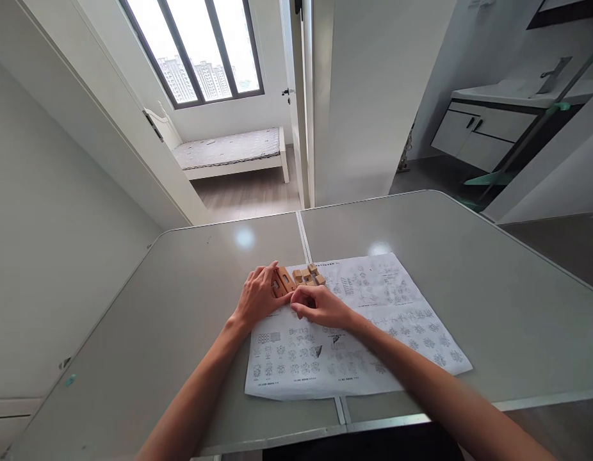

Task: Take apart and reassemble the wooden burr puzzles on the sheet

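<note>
Two slotted reddish-brown wooden puzzle pieces [285,280] lie side by side near the upper left part of a printed paper sheet [412,349]. My left hand [258,294] is curved round their left side, fingers at the far end and thumb along the near end. Just right of them sits a cluster of small pale notched wooden blocks [308,275]. My right hand [323,307] is over the sheet in front of these blocks, its fingers curled in; whatever they may hold is hidden. The sheet carries rows of small line diagrams.
Everything lies on a grey-green table [205,275] with a metal seam [303,237] across its middle and a pale metal edge. Beyond it are an open doorway, a bed [229,150] under a window, and a sink cabinet [488,128] at the right.
</note>
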Available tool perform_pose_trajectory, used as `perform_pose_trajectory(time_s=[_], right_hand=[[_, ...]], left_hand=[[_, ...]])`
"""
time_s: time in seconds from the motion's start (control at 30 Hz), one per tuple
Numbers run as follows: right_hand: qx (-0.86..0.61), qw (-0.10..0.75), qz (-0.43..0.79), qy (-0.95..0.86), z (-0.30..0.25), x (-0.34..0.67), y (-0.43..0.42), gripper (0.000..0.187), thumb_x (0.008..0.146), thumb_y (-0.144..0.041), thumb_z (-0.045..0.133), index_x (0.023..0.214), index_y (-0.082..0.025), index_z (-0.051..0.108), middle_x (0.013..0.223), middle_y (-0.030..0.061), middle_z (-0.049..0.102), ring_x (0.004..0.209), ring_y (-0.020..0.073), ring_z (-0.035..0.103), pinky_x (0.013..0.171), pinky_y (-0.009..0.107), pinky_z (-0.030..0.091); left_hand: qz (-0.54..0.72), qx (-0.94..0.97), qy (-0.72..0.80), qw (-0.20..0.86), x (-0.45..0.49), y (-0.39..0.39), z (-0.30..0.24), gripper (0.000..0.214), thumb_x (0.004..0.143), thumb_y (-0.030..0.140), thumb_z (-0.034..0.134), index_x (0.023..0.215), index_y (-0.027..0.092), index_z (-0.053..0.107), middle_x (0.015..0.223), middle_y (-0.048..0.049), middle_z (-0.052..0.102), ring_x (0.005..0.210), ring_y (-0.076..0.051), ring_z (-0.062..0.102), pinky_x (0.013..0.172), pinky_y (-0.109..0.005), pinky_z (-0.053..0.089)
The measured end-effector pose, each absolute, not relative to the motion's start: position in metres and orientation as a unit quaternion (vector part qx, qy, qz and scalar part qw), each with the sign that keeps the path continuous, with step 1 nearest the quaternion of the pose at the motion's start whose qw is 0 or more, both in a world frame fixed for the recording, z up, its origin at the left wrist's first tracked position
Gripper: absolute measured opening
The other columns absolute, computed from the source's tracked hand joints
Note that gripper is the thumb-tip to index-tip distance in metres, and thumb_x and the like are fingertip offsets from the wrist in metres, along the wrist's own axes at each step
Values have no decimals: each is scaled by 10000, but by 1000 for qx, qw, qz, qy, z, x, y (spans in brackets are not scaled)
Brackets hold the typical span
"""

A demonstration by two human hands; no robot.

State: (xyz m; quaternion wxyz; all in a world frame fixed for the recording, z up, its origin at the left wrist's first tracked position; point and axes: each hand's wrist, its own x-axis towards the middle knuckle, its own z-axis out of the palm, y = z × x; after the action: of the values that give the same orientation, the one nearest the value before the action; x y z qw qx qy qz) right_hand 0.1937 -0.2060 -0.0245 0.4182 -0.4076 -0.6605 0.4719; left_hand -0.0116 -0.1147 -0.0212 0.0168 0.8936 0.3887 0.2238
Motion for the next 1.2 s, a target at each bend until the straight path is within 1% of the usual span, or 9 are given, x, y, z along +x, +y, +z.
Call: perform_pose_trajectory(time_s=[0.1, 0.2, 0.3, 0.53, 0.77, 1.0, 1.2], right_hand=[[-409, 416, 473, -660, -24, 194, -206, 64, 896, -214, 637, 836, -196, 651, 700, -5, 700, 603, 127, 564, 587, 242, 436], [-409, 416, 473, -660, -23, 194, -207, 65, 897, -211, 635, 834, -197, 648, 697, -7, 698, 597, 126, 564, 581, 242, 432], [-407, 416, 473, -661, -23, 194, -207, 68, 890, -194, 632, 825, -196, 649, 694, -12, 693, 598, 122, 554, 583, 239, 427], [-407, 417, 472, -661, -24, 193, -206, 73, 896, -207, 631, 828, -193, 654, 686, -15, 692, 593, 117, 541, 579, 235, 416], [-406, 416, 470, -664, -25, 193, -206, 79, 896, -197, 627, 821, -195, 653, 686, -11, 695, 595, 120, 540, 578, 236, 417], [-405, 415, 469, -666, -26, 193, -205, 85, 904, -223, 638, 828, -195, 662, 711, -3, 710, 607, 124, 546, 589, 242, 426], [-405, 413, 474, -664, -26, 193, -205, 87, 910, -239, 646, 835, -196, 661, 699, -9, 703, 610, 125, 550, 590, 242, 425]], left_hand=[[231, 890, 392, 7, -11, -116, -20, 824, 815, 597, 785, 1473, 197, 493, 1211, -122, 748, 1170, -337, 662, 1010, -492, 528], [231, 889, 395, 2, -10, -117, -18, 797, 809, 594, 794, 1450, 209, 518, 1163, -106, 768, 1156, -335, 668, 994, -493, 527], [230, 888, 399, -1, -10, -119, -17, 766, 804, 580, 801, 1427, 221, 536, 1159, -100, 770, 1152, -336, 667, 972, -488, 527], [228, 894, 385, 3, -12, -117, -18, 752, 802, 567, 790, 1427, 235, 536, 1249, -108, 727, 1172, -335, 642, 982, -473, 508], [226, 894, 387, -20, -14, -114, -25, 771, 842, 567, 773, 1458, 199, 489, 1278, -130, 696, 1171, -348, 624, 978, -500, 520], [242, 895, 374, -12, -13, -112, -27, 787, 861, 543, 771, 1490, 206, 439, 1283, -140, 681, 1198, -352, 607, 998, -506, 555], [245, 901, 359, -14, -12, -113, -26, 762, 863, 506, 785, 1473, 204, 442, 1279, -134, 690, 1185, -344, 615, 1012, -506, 563]])
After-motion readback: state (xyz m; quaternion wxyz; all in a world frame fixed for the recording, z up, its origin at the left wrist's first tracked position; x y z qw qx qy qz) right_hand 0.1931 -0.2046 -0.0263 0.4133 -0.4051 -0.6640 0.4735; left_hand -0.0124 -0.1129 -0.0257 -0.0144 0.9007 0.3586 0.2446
